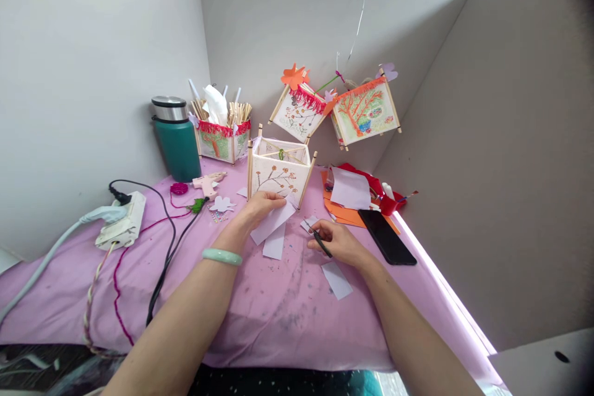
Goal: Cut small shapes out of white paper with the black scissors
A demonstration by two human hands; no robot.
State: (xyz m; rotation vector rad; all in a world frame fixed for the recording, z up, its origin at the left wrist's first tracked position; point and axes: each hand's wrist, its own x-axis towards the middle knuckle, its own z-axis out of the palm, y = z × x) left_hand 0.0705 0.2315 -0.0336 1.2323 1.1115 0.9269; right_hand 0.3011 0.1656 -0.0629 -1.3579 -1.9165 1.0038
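Note:
My left hand [263,209] pinches a pale lilac paper strip [271,224] between thumb and fingers, in front of a white paper lantern [278,176] with painted branches and wooden sticks at its corners. Another paper strip [275,244] lies partly under the held one. In my right hand [341,240] is a slim black-handled tool [322,243] with a thin tip pointing up and left. Its exact kind is too small to make out. The tip is over a small paper piece [308,223]. Nearer me rests a cut paper rectangle [337,280].
Left are a green tumbler [177,142], a power strip [121,221] with cables, a pink glue gun [208,184] and a paper flower [222,204]. A black phone [387,237] and coloured paper [346,213] lie right. Two decorated lanterns [366,110] hang behind.

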